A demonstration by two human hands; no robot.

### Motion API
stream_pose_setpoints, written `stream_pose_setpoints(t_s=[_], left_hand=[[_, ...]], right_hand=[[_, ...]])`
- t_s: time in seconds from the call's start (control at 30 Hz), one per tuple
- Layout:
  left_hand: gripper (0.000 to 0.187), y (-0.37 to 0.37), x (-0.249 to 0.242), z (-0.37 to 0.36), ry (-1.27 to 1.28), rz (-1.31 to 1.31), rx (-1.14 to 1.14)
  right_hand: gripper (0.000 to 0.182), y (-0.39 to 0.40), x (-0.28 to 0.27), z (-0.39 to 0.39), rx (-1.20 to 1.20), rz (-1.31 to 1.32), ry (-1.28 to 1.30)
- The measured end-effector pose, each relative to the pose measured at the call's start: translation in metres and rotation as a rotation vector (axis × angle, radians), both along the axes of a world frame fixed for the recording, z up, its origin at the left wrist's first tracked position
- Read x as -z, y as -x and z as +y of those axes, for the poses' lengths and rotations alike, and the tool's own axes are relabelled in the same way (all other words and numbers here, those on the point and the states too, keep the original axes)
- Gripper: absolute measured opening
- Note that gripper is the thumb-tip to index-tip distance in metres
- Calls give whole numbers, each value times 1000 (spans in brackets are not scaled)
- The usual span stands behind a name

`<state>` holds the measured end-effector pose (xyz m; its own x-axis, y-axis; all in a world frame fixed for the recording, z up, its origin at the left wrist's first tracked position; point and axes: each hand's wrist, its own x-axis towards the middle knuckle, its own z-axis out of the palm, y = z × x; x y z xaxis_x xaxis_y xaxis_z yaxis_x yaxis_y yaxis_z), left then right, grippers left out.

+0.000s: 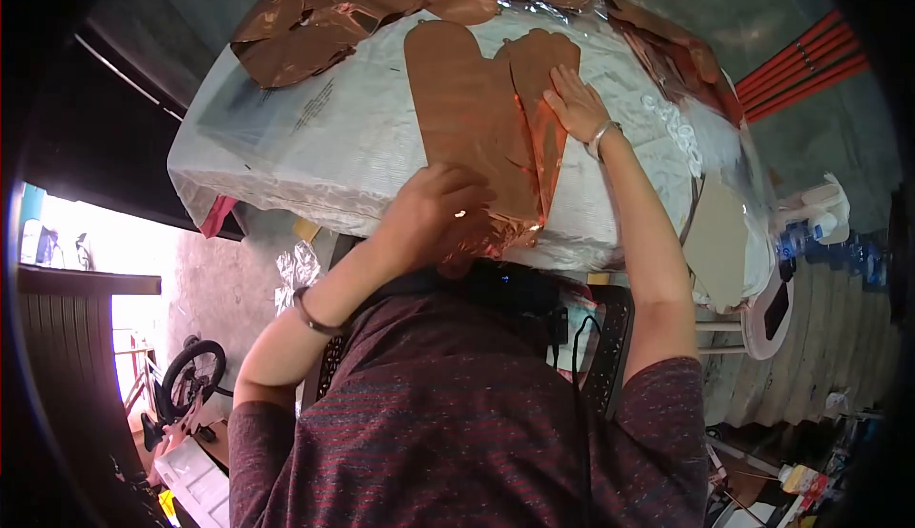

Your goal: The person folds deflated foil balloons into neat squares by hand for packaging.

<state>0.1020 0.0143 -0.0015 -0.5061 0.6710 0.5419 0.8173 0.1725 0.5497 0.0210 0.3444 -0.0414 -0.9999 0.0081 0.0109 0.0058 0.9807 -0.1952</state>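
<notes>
A flat copper-coloured foil balloon point(467, 99), with rounded lobes at its far end, lies on a white wrapped surface. A shiny fold runs along its right side, and its near end is crumpled. My right hand point(577, 107) rests on its upper right part with the fingers stretched out. At the near end, the fingers of my left hand point(437, 212) are curled on the foil and look closed on it. Part of the foil under that hand is hidden.
More copper-coloured foil point(315, 28) is heaped along the far edge. White rings point(679, 132) and a beige flat piece point(720, 242) lie at the right. A white stool point(767, 323) stands beyond. Crumpled silver foil point(297, 271) is at the lower left.
</notes>
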Motion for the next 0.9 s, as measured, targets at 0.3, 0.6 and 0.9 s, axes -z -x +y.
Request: stream_pose_setpoints(t_s=[0.3,0.6,0.9], left_hand=[[26,13,4,43,104,145,81],[25,16,4,44,131,165,75],[25,16,9,58,133,160,21]], right_hand=[[79,3,-5,4,49,34,317],[75,2,-4,0,56,302,312],[74,1,-10,-13,63,99,47]])
